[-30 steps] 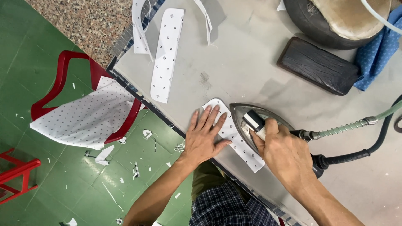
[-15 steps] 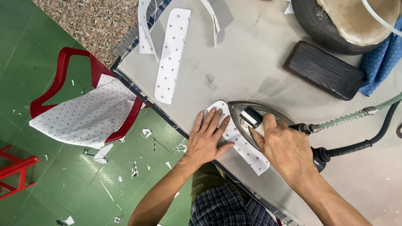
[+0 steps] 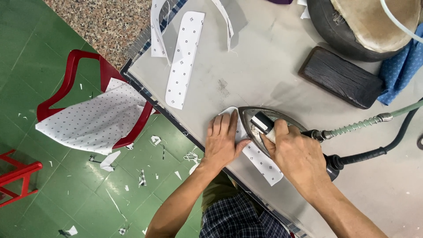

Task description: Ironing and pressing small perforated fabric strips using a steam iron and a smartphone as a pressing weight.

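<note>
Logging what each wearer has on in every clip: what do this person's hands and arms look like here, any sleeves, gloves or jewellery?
Both arms are bare up to the frame edge, with no sleeves showing. The left hand and the right hand have no gloves, and no rings, watch or bracelet can be seen. Nails look short and unpainted. Below the arms, dark checked cloth covers the lap.

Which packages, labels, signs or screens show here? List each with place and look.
None in view: only dotted white fabric strips, an iron under the right hand, the left hand and a dark block on the table.
</note>
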